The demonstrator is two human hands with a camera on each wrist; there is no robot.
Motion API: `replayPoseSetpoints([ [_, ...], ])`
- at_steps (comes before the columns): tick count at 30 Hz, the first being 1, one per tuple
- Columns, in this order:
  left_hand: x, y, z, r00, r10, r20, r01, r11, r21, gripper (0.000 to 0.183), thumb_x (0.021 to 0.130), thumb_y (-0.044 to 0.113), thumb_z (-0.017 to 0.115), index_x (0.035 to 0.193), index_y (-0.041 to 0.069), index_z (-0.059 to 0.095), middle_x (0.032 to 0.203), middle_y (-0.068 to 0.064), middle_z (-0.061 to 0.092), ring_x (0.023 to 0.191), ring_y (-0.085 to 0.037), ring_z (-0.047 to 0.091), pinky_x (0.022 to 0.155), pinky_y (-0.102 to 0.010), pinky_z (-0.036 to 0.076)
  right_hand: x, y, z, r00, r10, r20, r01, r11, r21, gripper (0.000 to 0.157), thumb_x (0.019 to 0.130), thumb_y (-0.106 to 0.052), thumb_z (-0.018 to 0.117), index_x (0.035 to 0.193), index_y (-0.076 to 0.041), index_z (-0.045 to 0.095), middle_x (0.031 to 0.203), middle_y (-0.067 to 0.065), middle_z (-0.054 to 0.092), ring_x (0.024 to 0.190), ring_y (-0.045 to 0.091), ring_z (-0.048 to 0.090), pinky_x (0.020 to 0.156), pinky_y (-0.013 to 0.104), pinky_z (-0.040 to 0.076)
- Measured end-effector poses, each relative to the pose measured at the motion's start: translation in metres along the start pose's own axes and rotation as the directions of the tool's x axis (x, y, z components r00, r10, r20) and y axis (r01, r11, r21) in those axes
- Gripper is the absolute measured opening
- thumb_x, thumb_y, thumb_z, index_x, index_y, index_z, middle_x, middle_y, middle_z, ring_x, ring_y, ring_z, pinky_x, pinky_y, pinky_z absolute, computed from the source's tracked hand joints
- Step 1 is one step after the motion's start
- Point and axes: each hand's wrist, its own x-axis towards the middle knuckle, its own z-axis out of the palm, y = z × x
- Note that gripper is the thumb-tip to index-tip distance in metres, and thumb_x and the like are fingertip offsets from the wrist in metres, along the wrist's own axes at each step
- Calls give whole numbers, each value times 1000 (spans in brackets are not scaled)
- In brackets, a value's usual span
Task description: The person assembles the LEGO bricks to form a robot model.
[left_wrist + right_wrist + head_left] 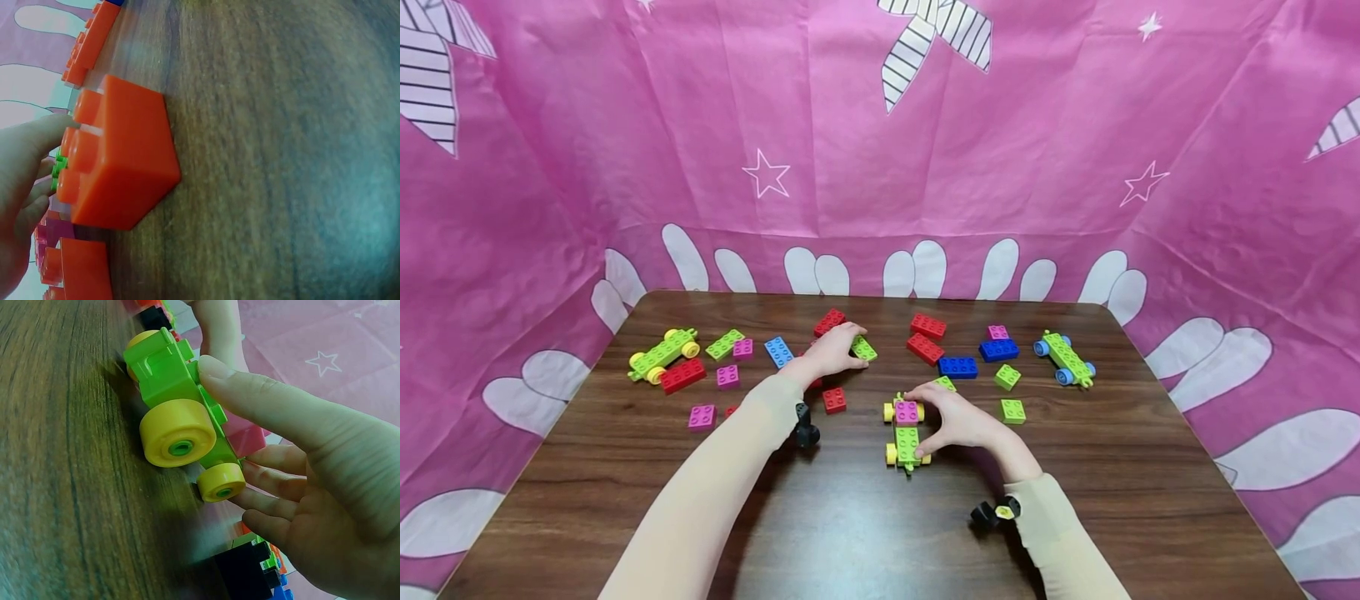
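Observation:
My right hand holds a lime green toy car base with yellow wheels, near the middle of the table. A pink brick sits on the end of the base farther from me. In the right wrist view, the thumb presses the green studs and the other fingers lie along the far side. Farther away and to the left, my left hand has its thumb and fingers around a lime green brick. A red brick stands large in front of that hand in the left wrist view, partly hiding the green one.
Another yellow-wheeled car base stands at the left, beside a red brick. A blue-wheeled one is at the right. Loose bricks lie between, including a light blue brick, a dark blue brick and a pink brick.

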Motion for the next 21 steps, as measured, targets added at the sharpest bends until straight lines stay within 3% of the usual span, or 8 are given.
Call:
replayPoseSetpoints([
  [7, -1, 1, -3, 999, -35, -15, 35, 999, 22, 72, 83, 37, 75, 138, -2, 47, 138, -18, 51, 128, -29, 48, 108, -41, 39, 0, 1, 0, 1000, -2, -1, 2, 1000, -7, 82, 68, -39, 86, 132, -1, 52, 133, 15, 52, 123, 31, 48, 104, 52, 39],
  [16, -1, 1, -2, 998, -62, 21, 60, 996, 59, 76, 82, 39, 76, 137, -4, 47, 135, -18, 55, 122, -28, 53, 106, -40, 41, -1, 4, 1, 1000, -7, 8, 7, 1000, 3, 83, 69, -41, 85, 134, -2, 50, 134, 14, 52, 124, 31, 48, 105, 52, 39],
  [21, 0, 2, -2, 998, -60, 9, 59, 995, 75, 75, 82, 39, 76, 137, -4, 48, 133, -18, 56, 119, -27, 55, 104, -39, 43, -1, 3, 1, 1000, -10, 2, 10, 1000, 4, 83, 69, -40, 85, 134, -2, 50, 134, 14, 52, 124, 31, 48, 105, 52, 39],
])
